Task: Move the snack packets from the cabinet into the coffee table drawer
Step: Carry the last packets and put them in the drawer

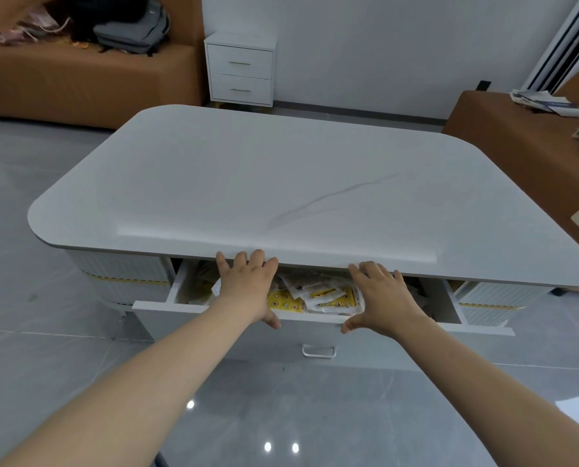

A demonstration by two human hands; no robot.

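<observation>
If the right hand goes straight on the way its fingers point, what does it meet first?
Probably the front edge of the white marble-look tabletop, where the right hand has its fingertips; if they slip beneath, deeper into the open white drawer. Depth unclear.

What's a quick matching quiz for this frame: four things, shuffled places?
Things: 1 snack packets; 2 backpack; 3 handle; 4 small cabinet.
Places: A on the sofa; B against the wall; C inside the open drawer; D on the drawer's front.
Pairs: 1-C, 2-A, 3-D, 4-B.
</observation>
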